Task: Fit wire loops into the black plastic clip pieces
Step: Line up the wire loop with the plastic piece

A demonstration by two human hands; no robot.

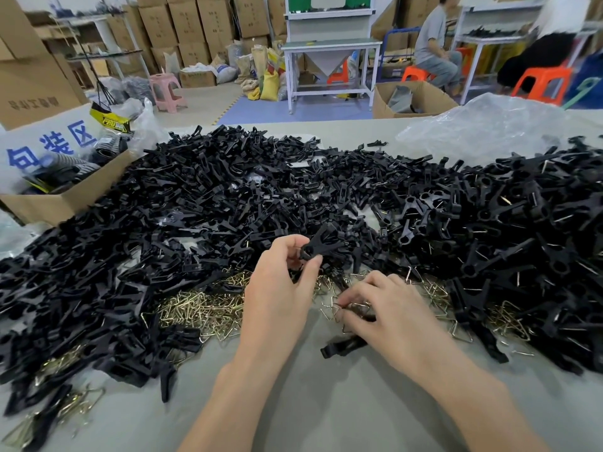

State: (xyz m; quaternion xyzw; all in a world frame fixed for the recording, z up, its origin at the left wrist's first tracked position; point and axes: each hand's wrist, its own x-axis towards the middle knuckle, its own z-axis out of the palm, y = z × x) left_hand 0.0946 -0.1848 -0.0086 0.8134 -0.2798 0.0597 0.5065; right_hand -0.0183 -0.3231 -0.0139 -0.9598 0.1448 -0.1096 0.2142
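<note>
Left hand (pixel 280 282): raised above the table (pixel 326 402), thumb and forefinger pinching one black clip piece (pixel 321 244) by its ringed end, forked end pointing up and away.

Right hand (pixel 388 308): lowered, palm down, fingers curled with the tips set among the wire loops (pixel 208 311), which are scattered brass-coloured along the near edge of the heap. Whether a single loop is already pinched cannot be told; the fingertips are hidden among the tangled wires.

Heap of black pieces (pixel 228 197): spread across the whole width of the table. Thin wires are seen among the pieces to the right (pixel 522 223); these are judged to be finished ones. A loose black piece (pixel 342 347) lies on bare table just below the right palm.

Step in hand, as judged: one loop is being picked while the clip is held ready.

For a clean fit:
- One loop only should be lifted; the loops hook into each other, so a short shake is advised before it is carried over.
- The loop is best gripped by its closed side, open ends left free.
- The clip should be held firmly by the ring, with the seat for the wire turned toward the right hand.
- The ends should be sprung in one at a time and checked as seated.

Far left: cardboard box (pixel 65 200). Far right: crumpled plastic bag (pixel 489 125).
</note>
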